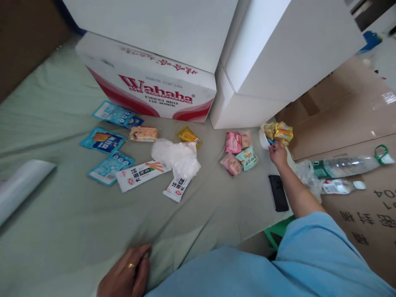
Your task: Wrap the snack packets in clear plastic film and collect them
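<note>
My right hand [278, 155] reaches to a small white bowl [264, 139] at the table's right edge. Its fingers are closed at the bowl's near rim, by a bit of blue wrapper [271, 141]; what they grip is hidden. Yellow snack packets [284, 131] fill the bowl and lean over its far side. Below the hand lies a black phone [278, 193]. At the bottom, my left hand [125, 272], with a gold ring, rests on the green cloth [71, 231]. Its fingers are loosely bent, and no object shows in it.
Pink packets [233, 142] and a green packet [246, 159] lie mid-table. Left of them are a crumpled white plastic bag [177, 156], white snack sticks [142, 175] and blue pouches [103, 140]. Behind stands a Wahaha carton [154, 88]. Bottles [346, 166] lie right, by brown cardboard [349, 111].
</note>
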The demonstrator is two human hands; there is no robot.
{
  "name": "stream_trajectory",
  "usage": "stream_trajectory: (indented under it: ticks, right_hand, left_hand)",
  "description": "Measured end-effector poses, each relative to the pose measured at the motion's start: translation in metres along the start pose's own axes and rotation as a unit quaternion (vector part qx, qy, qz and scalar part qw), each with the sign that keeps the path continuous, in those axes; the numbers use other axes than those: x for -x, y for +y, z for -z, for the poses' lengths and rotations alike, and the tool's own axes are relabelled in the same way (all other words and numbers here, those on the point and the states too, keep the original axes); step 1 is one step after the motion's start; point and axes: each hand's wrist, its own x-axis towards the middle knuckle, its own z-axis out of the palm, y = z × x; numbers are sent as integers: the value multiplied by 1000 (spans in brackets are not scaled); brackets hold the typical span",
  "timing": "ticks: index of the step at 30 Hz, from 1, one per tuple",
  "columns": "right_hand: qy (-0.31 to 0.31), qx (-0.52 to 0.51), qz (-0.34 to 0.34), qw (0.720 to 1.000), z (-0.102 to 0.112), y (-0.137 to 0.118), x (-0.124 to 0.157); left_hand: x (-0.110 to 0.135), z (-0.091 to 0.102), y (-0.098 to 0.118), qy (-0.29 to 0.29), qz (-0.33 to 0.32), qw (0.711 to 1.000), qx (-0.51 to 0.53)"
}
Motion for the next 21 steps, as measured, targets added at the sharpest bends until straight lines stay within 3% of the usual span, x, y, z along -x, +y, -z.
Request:
stream_trajectory:
  ticks: [4, 9, 12, 16, 19, 21]
  right_hand:
    - [-1, -13, 38, 999, 1, -13, 25]
    - [-4, -31, 56, 998, 1, -34, 19]
    - [11, -42, 54, 998, 8, -57, 16]
    - [83, -142, 81, 983, 23, -129, 50]
    - [-22, -268, 191, 944, 34, -204, 103]
    - [-58, -305, 271, 911, 37, -247, 138]
  left_hand:
    - [-3, -2, 4, 27, -31, 999, 7]
    - [-9, 2, 14, 54, -56, 997, 2]
    - [-10, 4, 20, 79, -38, 996, 12]
    - [-10, 3, 26, 91, 11, 995, 26]
    - [-10, 3, 28, 76, 33, 995, 50]
    - [-10, 4, 29, 69, 36, 995, 68]
